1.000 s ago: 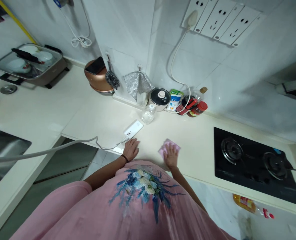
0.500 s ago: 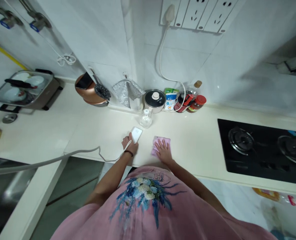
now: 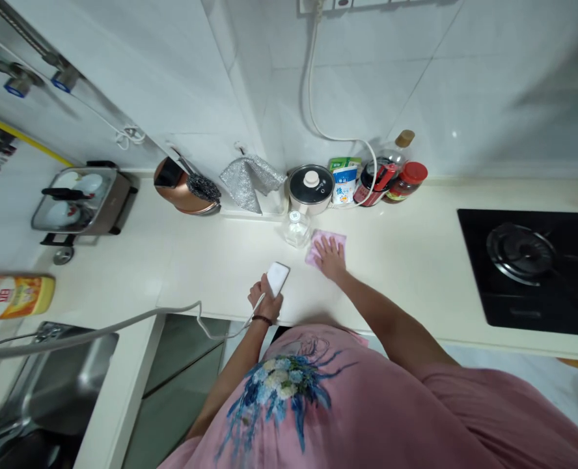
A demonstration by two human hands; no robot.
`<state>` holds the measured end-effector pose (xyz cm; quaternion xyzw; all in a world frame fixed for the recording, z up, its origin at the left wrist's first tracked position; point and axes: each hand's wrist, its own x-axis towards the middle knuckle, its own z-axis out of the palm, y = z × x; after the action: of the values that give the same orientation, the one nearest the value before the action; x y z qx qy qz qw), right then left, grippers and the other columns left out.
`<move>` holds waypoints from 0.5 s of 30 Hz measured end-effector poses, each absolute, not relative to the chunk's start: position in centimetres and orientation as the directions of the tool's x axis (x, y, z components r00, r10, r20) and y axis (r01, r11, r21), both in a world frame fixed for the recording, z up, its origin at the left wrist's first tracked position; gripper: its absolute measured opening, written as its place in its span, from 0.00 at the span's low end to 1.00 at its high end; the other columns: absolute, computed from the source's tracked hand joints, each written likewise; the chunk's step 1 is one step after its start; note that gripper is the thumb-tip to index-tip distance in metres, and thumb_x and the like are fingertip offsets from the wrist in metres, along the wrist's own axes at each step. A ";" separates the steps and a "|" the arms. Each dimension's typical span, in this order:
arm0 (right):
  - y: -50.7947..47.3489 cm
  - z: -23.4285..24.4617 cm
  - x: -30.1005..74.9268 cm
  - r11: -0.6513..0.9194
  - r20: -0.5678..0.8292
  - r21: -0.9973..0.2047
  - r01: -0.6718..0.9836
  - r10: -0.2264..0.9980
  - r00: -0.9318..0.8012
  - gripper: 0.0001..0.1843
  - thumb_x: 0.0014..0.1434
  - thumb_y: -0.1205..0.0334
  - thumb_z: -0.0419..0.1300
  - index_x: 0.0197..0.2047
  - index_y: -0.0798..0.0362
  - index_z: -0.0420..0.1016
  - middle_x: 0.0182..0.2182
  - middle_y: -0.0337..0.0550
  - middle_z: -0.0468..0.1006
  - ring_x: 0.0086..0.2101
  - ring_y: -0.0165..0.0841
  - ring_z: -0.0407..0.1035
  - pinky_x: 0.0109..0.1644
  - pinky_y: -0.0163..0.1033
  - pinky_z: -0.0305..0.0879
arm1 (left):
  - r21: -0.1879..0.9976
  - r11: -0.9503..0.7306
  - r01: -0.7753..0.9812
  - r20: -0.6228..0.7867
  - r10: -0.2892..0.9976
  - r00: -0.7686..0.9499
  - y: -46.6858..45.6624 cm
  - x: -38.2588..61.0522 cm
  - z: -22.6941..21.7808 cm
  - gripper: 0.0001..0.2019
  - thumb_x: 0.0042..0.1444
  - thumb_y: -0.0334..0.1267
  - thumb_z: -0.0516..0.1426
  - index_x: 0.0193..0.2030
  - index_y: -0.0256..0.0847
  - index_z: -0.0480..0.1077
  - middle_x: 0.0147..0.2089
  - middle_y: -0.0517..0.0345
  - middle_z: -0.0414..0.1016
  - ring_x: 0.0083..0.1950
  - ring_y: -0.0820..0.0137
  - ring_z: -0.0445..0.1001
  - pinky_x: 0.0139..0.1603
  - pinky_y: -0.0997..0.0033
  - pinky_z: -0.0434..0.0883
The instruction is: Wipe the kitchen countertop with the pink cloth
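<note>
My left hand (image 3: 265, 298) is closed around a flat white device (image 3: 278, 276) that looks like a power bank, near the counter's front edge. A pale cable (image 3: 243, 326) runs from it past my wrist. With fingers spread, my right hand (image 3: 330, 256) lies flat on a folded pink cloth (image 3: 338, 239), pressing it to the white countertop (image 3: 391, 273). Just left of the cloth stands a clear glass jar (image 3: 297, 230) with a pale lid.
Along the wall stand a small lidded pot (image 3: 311, 189), a blue-and-white packet (image 3: 344, 184) and a red-lidded jar (image 3: 407, 182). A black gas hob (image 3: 508, 306) is at the right. At the left are a glass-lidded electric pan (image 3: 101, 215), a yellow bottle (image 3: 18, 298) and a sink (image 3: 64, 384).
My right hand has slid the pink cloth farther back on the counter, close to the glass jar. My left hand still holds the white device. The view has shifted.
</note>
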<state>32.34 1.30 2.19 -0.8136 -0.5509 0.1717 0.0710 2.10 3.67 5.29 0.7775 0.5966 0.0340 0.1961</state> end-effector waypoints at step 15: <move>-11.0 1.6 34.2 -0.536 -0.197 -0.292 0.792 0.844 0.499 0.34 0.74 0.47 0.46 0.80 0.40 0.56 0.81 0.41 0.50 0.79 0.51 0.40 0.80 0.68 0.35 | 0.316 -0.176 0.932 -0.289 0.918 0.272 5.6 5.2 7.0 0.47 0.60 0.48 0.62 0.81 0.32 0.50 0.57 0.40 0.75 0.58 0.51 0.76 0.59 0.56 0.71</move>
<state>34.20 -11.04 1.55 -0.8619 -0.4744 0.1591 0.0820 5.19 5.65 6.98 0.7668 0.6032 -0.0162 0.2189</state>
